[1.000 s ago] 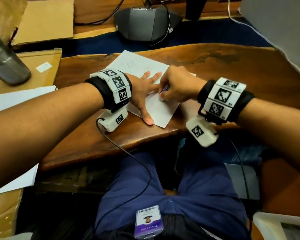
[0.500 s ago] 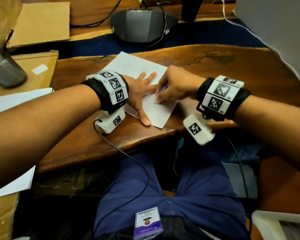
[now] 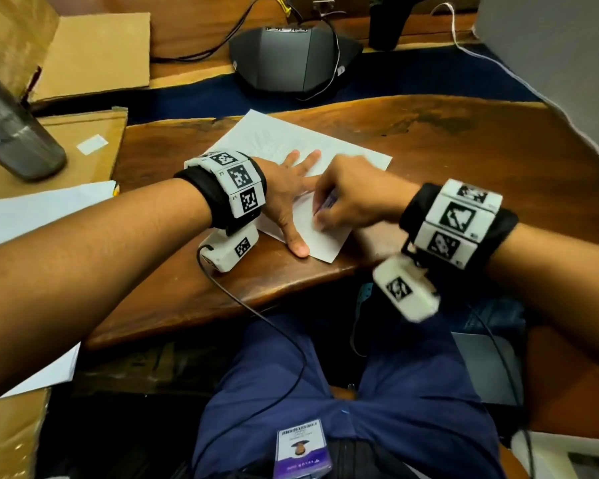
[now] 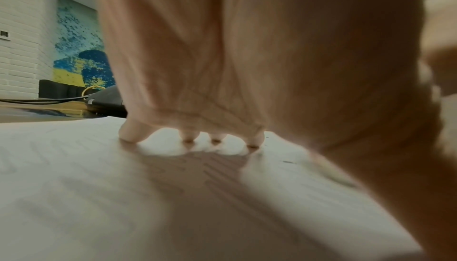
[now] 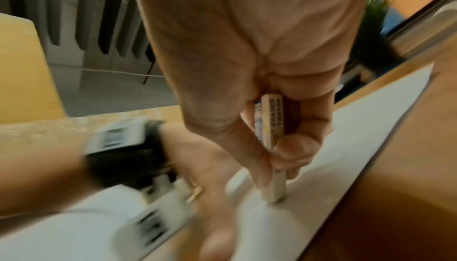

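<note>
A white sheet of paper (image 3: 274, 140) lies on the dark wooden desk (image 3: 464, 160). My left hand (image 3: 291, 188) lies flat on it with fingers spread, pressing it down; in the left wrist view the fingertips (image 4: 131, 134) touch the paper (image 4: 99, 187). My right hand (image 3: 353, 198) pinches a white eraser (image 5: 272, 148) in a printed sleeve, upright, its lower end pressed on the paper (image 5: 346, 144) just right of the left thumb. In the head view only a bit of the eraser (image 3: 329, 203) shows between the fingers.
A black conference phone (image 3: 291, 57) with cables sits behind the desk. A steel bottle (image 3: 11, 133) stands at the left on cardboard (image 3: 94, 50). More white sheets (image 3: 32, 209) lie at left. The desk's front edge runs just below my wrists.
The right hand with the eraser has shifted slightly left and nearer over the paper, its wrist now blurred. The left hand stays flat on the sheet.
</note>
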Available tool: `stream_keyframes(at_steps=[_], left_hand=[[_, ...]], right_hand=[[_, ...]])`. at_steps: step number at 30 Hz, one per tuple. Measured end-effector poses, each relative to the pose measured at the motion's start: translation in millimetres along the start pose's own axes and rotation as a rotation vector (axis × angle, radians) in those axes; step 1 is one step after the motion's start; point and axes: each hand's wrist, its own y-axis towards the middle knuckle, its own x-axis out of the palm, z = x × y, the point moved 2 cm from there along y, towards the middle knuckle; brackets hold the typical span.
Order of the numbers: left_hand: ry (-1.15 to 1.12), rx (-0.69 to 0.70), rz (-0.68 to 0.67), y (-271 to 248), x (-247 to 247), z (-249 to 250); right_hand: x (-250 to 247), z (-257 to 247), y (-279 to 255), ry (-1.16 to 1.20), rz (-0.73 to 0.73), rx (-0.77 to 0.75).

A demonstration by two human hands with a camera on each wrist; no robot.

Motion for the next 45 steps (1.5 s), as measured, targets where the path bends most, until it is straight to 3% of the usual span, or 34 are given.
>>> stream_keyframes(at_steps=[3, 7, 9, 12, 14, 19, 23, 25, 30, 37, 42, 45], left_hand=[[0.003, 0.016, 0.004, 1.3, 0.0, 0.6], [0.039, -0.015, 0.004, -0.2, 0.0, 1.2], [0.037, -0.018, -0.005, -0.3, -0.8, 1.8], [0.032, -0.017, -0.025, -1.4, -1.6, 3.4], [0.032, -0.016, -0.028, -2.4, -1.7, 3.8], [0.023, -0.01, -0.011, -0.5, -1.5, 2.0], [0.048, -0.011, -0.024, 0.5, -2.2, 4.1], [0.042, -0.014, -0.025, -0.9, -2.3, 4.4], [0.034, 0.005, -0.01, -1.8, -0.7, 3.1], [0.005, 0.035, -0.003, -0.3, -0.3, -3.8], [-0.006, 0.021, -0.017, -1.9, -4.5, 0.4], [0.04, -0.035, -0.044, -2.0, -9.3, 6.7]], right_hand=[[5.3, -1.5, -5.4, 0.016, -0.084, -0.008], [-33.5, 33.9, 20.6, 0.061, 0.117, 0.212], [-31.5, 32.9, 19.8, 0.024, 0.125, 0.186], [-6.2, 13.5, 2.9, -0.029, -0.018, 0.046], [-5.6, 15.7, 1.2, 0.009, -0.074, 0.038], [-37.3, 46.8, 20.5, 0.061, 0.126, 0.202], [-10.1, 22.1, 3.5, -0.03, -0.055, 0.061], [-10.1, 22.8, 4.7, 0.04, -0.119, 0.067], [-45.9, 61.5, 32.3, 0.072, 0.155, 0.205], [-43.4, 78.5, 34.1, 0.206, 0.106, 0.232], [-35.9, 58.0, 28.4, -0.054, 0.168, 0.12], [-25.7, 42.9, 15.9, -0.058, 0.116, 0.075]])
